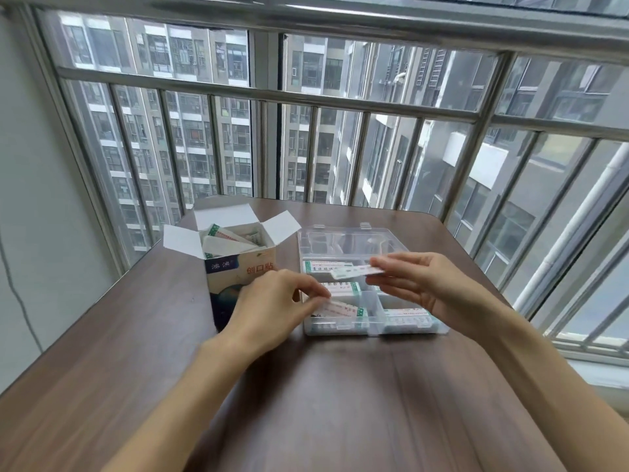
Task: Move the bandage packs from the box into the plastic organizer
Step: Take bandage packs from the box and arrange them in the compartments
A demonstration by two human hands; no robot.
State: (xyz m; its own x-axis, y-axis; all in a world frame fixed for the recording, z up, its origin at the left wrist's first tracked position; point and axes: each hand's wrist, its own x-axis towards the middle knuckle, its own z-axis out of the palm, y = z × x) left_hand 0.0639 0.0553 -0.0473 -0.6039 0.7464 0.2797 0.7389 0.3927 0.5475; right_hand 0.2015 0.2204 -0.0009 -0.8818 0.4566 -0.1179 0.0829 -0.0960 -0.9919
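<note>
The left hand (272, 303) reaches over the organizer (371, 301) and its fingers pinch a pack (340, 310) in the near-left compartment. The right hand (422, 284) pinches another pack (354, 271) above it. The box (238, 267) stands just left.

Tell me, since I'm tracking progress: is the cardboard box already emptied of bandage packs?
No, several bandage packs still stick up inside the open cardboard box.
</note>
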